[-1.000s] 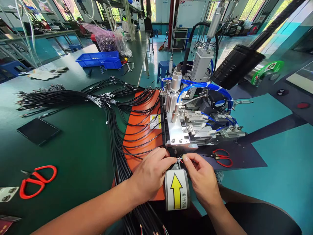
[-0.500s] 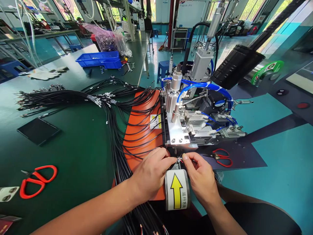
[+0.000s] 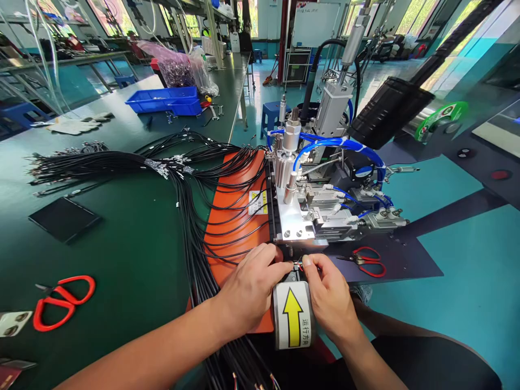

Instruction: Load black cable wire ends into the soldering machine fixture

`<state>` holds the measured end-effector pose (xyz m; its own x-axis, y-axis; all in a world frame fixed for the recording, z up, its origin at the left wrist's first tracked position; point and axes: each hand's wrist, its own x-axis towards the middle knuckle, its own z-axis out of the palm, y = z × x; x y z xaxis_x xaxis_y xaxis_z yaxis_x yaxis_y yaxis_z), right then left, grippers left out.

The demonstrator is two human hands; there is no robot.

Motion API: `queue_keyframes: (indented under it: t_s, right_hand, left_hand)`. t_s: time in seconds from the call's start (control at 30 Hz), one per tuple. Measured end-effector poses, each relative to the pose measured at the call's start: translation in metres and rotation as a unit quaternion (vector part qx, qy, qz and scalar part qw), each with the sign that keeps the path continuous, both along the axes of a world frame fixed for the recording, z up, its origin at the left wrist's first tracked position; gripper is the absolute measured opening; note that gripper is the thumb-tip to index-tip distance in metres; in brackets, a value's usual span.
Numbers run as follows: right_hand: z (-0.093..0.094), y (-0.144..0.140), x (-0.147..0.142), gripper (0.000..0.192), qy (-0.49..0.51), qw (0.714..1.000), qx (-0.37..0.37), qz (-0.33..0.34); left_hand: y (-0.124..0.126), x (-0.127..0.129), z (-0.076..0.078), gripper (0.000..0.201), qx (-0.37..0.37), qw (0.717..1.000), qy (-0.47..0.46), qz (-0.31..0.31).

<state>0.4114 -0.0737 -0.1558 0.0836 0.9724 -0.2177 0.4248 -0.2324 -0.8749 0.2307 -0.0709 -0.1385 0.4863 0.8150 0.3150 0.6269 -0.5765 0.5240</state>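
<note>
My left hand and my right hand meet at the front of a small metal machine with blue air hoses. Between their pinched fingertips is the end of a thin cable with red and dark wire tips, held just under the machine's front plate. A silver cover with a yellow arrow label sits below my hands. A large bundle of black cables runs from the green bench across an orange mat to my left hand.
Red scissors lie on the green bench at the left; a second red pair lies right of the machine. A dark flat tablet, a blue bin and plastic bags stand further back. A blue stool stands behind.
Almost nothing differs; my view and hands have shifted slightly, with both hands still pinching the cable end at the machine's front.
</note>
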Motion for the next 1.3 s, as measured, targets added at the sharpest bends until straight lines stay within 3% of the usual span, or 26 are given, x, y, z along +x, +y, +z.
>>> queue_keyframes:
  t_s: [0.13,0.33,0.47,0.67,1.3]
  right_hand:
    - [-0.005,0.002,0.001,0.04,-0.008,1.0,0.015,0.008]
    - [-0.017,0.001,0.014,0.045,0.03,0.999,-0.003,-0.034]
    - [-0.006,-0.002,0.018,0.041,0.041,0.998,-0.002,-0.051]
    - [0.005,0.003,0.009,0.039,0.101,0.995,-0.021,0.006]
    - [-0.001,0.005,0.002,0.04,-0.027,0.999,0.025,0.028]
  left_hand:
    - [0.001,0.001,-0.002,0.027,0.007,1.0,-0.01,-0.013]
    - [0.003,0.001,-0.001,0.026,0.006,1.0,-0.013,-0.018]
    - [0.003,0.001,-0.001,0.027,0.005,1.0,-0.019,-0.016]
    - [0.003,0.001,-0.001,0.025,0.012,1.0,-0.012,-0.014]
    - [0.002,0.002,-0.001,0.027,-0.002,1.0,0.021,-0.012]
